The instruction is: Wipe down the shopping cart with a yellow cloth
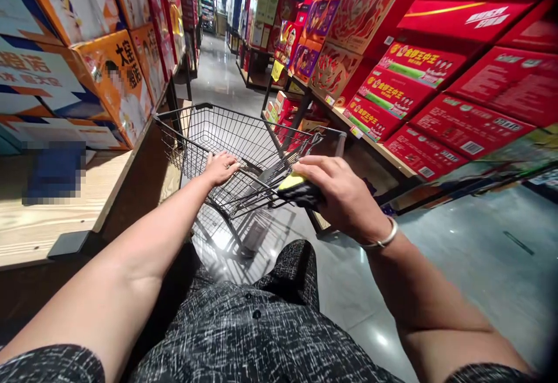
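Note:
A black wire shopping cart (203, 106) stands in front of me, its basket showing only bare mesh. My left hand (221, 168) lies over the near bar of the cart, fingers curled onto it. At the right end of that side, my right hand (335, 191) is closed around a black item with a yellow-green patch (300, 193). Its kind I cannot make out, and the palm covers part of it. Whether these right fingers also grip the cart is hidden.
Orange and white cartons (111, 83) fill a wooden shelf (104, 185) close on the left. Red boxes (410, 72) are stacked on a shelf to the right. Between them a grey tiled aisle (218, 60) runs ahead. A blurred dark blue item (54, 171) lies on the left shelf.

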`<state>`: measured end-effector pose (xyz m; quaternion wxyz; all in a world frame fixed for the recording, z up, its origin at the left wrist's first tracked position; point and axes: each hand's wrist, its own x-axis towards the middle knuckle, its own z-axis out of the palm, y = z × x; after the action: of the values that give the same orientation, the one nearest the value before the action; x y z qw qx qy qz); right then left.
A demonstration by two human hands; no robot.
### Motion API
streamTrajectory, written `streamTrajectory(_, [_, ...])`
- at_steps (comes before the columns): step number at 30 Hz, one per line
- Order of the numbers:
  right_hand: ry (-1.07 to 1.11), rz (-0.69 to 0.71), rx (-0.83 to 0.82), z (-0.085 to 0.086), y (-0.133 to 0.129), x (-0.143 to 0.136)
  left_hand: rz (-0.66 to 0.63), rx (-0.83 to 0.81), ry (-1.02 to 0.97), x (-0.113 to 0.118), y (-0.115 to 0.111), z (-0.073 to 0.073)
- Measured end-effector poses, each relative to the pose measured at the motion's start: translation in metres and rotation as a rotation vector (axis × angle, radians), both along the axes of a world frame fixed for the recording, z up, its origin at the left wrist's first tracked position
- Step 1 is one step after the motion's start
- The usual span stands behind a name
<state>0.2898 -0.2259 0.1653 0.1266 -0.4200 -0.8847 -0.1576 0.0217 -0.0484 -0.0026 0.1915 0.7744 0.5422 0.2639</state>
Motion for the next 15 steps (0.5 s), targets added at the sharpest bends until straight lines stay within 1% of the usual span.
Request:
streamTrajectory(2, [0.071,0.100,-0.002,-0.012,-0.005,0.020,0.033,0.035,-0.005,0.012,-0.013,0.011])
streamTrajectory(3, [0.096,0.138,-0.007,-0.020,-0.006,0.027,0.010,0.081,-0.015,0.021,-0.022,0.018])
streamTrajectory(4, [0.128,0.164,-0.009,-0.029,-0.008,0.033,-0.043,0.149,-0.042,0.031,-0.032,0.025])
streamTrajectory(6, [0.242,0.168,-0.017,-0.042,-0.009,0.041,-0.221,0.221,-0.155,0.054,-0.055,0.038])
streamTrajectory(7, [0.320,0.156,-0.037,-0.045,-0.009,0.045,-0.302,0.226,-0.226,0.065,-0.065,0.044])
streamTrajectory(9, [0.473,0.157,-0.107,-0.046,-0.005,0.054,-0.406,0.152,-0.299,0.081,-0.082,0.050])
streamTrajectory(10, [0.534,0.157,-0.137,-0.046,0.000,0.061,-0.440,0.103,-0.301,0.085,-0.087,0.052])
streamTrajectory(12, [0.610,0.142,-0.149,-0.047,0.019,0.078,-0.452,0.026,-0.295,0.088,-0.094,0.052])
streamTrajectory(15, [0.616,0.072,-0.084,-0.053,0.067,0.111,-0.423,0.012,-0.271,0.082,-0.097,0.052])
